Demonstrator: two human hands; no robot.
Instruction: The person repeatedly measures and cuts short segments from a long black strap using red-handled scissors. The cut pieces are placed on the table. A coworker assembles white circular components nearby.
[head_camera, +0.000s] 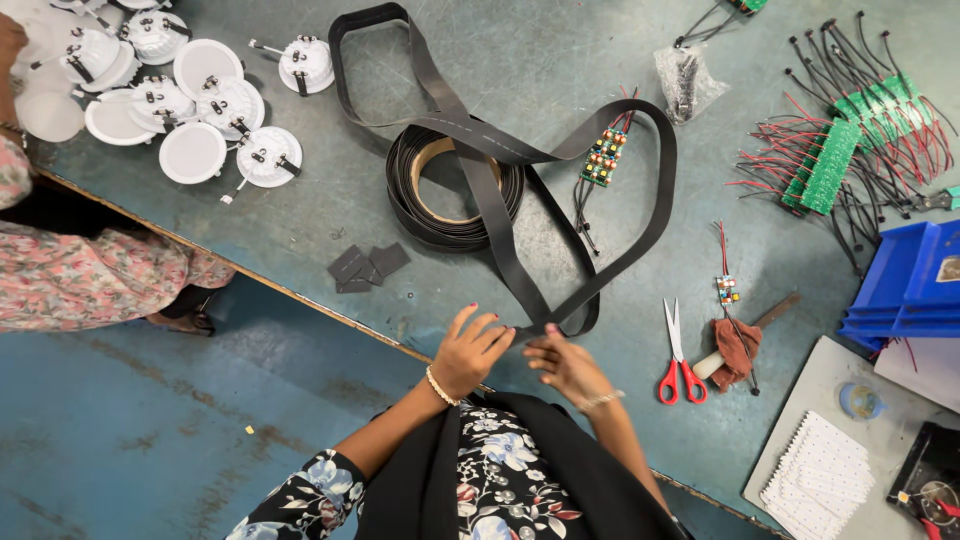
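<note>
My left hand (468, 350) and right hand (565, 365) meet at the table's near edge, fingers pinching the black strip (500, 235) that loops back to its roll (455, 185). Red-handled scissors (680, 355) lie just right of my hands.

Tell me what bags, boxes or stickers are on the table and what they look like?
Plastic bag: top middle of the table, small, clear, crumpled, dark parts inside.
Blue bins: right edge, stacked, open-fronted plastic.
Sticker: on the top bin, small and pale, too blurred to make out.
No screens or signs show.
</note>
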